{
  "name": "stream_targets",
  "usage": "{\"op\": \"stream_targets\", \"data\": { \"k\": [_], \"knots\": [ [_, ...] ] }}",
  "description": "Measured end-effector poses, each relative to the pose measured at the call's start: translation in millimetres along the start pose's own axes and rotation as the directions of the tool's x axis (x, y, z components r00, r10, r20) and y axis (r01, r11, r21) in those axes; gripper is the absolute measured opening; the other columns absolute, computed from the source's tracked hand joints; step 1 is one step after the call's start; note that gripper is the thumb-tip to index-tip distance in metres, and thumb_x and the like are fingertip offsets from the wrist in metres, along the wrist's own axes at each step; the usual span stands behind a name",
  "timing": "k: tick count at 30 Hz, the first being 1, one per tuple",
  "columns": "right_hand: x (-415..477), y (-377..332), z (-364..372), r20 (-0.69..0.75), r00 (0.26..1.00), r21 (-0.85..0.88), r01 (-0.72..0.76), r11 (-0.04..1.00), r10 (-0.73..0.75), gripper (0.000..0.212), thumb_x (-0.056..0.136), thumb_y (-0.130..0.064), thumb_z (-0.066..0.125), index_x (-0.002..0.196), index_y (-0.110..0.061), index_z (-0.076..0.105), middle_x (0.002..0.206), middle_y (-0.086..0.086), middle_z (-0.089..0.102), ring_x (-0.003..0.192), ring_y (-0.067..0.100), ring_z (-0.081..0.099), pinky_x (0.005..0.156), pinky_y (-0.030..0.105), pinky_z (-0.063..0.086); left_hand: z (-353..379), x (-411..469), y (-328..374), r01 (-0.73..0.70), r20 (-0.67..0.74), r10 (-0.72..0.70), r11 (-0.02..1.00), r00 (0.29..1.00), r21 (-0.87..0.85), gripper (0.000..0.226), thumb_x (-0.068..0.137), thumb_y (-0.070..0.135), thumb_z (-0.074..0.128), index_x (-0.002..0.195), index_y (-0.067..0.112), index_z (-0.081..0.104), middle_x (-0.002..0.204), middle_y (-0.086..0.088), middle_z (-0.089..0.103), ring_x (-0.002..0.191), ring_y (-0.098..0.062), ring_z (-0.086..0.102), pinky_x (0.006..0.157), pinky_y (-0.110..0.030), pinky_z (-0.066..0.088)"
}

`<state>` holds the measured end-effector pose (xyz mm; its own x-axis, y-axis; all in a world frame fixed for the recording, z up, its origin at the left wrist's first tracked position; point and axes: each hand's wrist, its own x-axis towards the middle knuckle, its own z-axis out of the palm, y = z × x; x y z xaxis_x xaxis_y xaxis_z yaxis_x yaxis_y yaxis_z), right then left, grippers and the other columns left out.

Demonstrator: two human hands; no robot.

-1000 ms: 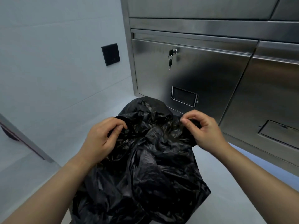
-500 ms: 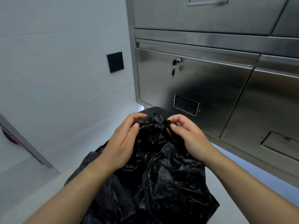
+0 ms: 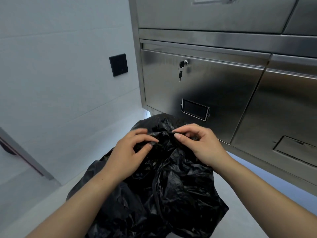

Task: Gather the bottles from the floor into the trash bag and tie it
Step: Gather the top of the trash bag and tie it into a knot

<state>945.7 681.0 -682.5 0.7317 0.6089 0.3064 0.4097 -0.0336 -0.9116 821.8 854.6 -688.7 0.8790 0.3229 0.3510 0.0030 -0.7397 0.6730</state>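
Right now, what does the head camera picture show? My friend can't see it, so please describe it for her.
Two bare hands, the left hand and the right hand, pinch the bunched top of a black trash bag standing on a pale floor. Behind it is a steel cabinet with keys hanging from its lock.

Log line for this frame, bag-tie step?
stage: tying | left hand: pinching trash bag top | right hand: pinching top | knot: not visible
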Motion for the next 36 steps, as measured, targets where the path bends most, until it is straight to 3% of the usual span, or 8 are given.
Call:
{"op": "stream_targets", "data": {
  "k": [9, 11, 14, 18, 24, 27, 32, 36],
  "knots": [
    [-8, 2, 17, 0.001, 0.999, 0.042, -0.040, 0.998, 0.040, 0.024, 0.076, -0.024, 0.074, 0.078, -0.047, 0.072, 0.122, -0.014, 0.057, 0.117, -0.006, 0.048, 0.092, 0.004, 0.033, 18, -2, 9, 0.093, -0.108, -0.120, 0.970, 0.987, -0.225, 0.026, 0.077, 0.018, 0.072, 0.089, 0.041, 0.069, 0.085, 0.025, 0.071, 0.087, 0.007, 0.065, 0.080, -0.007, 0.045],
    [-9, 4, 20, 0.002, 0.998, 0.072, -0.055, 0.996, 0.055, 0.022, 0.075, -0.021, 0.075, 0.079, -0.043, 0.074, 0.113, -0.015, 0.063, 0.116, -0.007, 0.051, 0.098, 0.011, 0.035, 23, -4, 12, 0.149, -0.127, -0.200, 0.934, 0.972, -0.325, 0.026, 0.074, 0.016, 0.075, 0.089, 0.036, 0.067, 0.078, 0.019, 0.073, 0.081, 0.005, 0.066, 0.076, -0.006, 0.045],
    [-9, 8, 24, 0.008, 0.999, 0.134, -0.054, 0.990, 0.053, 0.024, 0.075, -0.017, 0.075, 0.077, -0.041, 0.075, 0.088, -0.021, 0.071, 0.097, -0.007, 0.061, 0.082, 0.007, 0.041, 28, -5, 14, 0.195, -0.113, -0.266, 0.883, 0.957, -0.428, 0.027, 0.073, 0.009, 0.076, 0.085, 0.031, 0.066, 0.074, 0.013, 0.074, 0.075, 0.002, 0.068, 0.069, -0.005, 0.045],
    [-8, 8, 27, 0.022, 0.999, 0.196, -0.029, 0.980, 0.026, 0.024, 0.075, -0.013, 0.076, 0.083, -0.036, 0.075, 0.089, -0.015, 0.073, 0.087, 0.002, 0.067, 0.076, 0.011, 0.046, 27, -6, 15, 0.224, -0.093, -0.318, 0.818, 0.944, -0.529, 0.025, 0.072, 0.005, 0.074, 0.084, 0.027, 0.068, 0.074, 0.008, 0.074, 0.071, -0.003, 0.069, 0.065, -0.009, 0.049],
    [-6, 9, 33, -0.022, 0.999, 0.144, -0.043, 0.989, 0.047, 0.043, 0.071, -0.016, 0.080, 0.104, -0.040, 0.066, 0.099, 0.003, 0.069, 0.099, 0.014, 0.063, 0.092, 0.032, 0.048, 21, -10, 12, 0.221, -0.003, -0.292, 0.734, 0.957, -0.642, 0.029, 0.079, 0.001, 0.068, 0.095, 0.025, 0.071, 0.090, -0.002, 0.075, 0.087, -0.014, 0.071, 0.077, -0.021, 0.054],
    [-8, 6, 36, -0.013, 0.999, 0.118, -0.044, 0.992, 0.046, 0.047, 0.070, -0.015, 0.080, 0.106, -0.039, 0.063, 0.100, 0.004, 0.066, 0.103, 0.019, 0.060, 0.096, 0.037, 0.046, 20, -11, 12, 0.189, -0.047, -0.279, 0.753, 0.959, -0.630, 0.020, 0.074, 0.021, 0.074, 0.094, 0.026, 0.072, 0.089, -0.001, 0.075, 0.088, -0.013, 0.070, 0.081, -0.020, 0.054],
    [0, -8, 7, 0.234, 0.972, -0.061, -0.004, 0.998, 0.018, 0.042, 0.079, -0.026, 0.074, 0.117, -0.036, 0.059, 0.116, -0.007, 0.061, 0.111, 0.007, 0.055, 0.095, 0.030, 0.047, 24, -5, 6, 0.151, -0.165, -0.271, 0.844, 0.948, -0.515, 0.020, 0.075, 0.018, 0.076, 0.078, 0.038, 0.074, 0.085, 0.014, 0.075, 0.085, -0.004, 0.069, 0.080, -0.014, 0.051],
    [-8, -18, -37, 0.566, 0.821, -0.238, 0.072, 0.969, 0.079, 0.075, 0.062, -0.056, 0.076, 0.128, -0.059, 0.039, 0.141, -0.030, 0.030, 0.129, -0.006, 0.034, 0.101, 0.029, 0.039, 22, 0, -1, 0.159, -0.191, -0.292, 0.845, 0.937, -0.510, 0.019, 0.076, 0.019, 0.075, 0.077, 0.038, 0.075, 0.085, 0.016, 0.074, 0.085, -0.002, 0.069, 0.080, -0.013, 0.051]
  ]
}}
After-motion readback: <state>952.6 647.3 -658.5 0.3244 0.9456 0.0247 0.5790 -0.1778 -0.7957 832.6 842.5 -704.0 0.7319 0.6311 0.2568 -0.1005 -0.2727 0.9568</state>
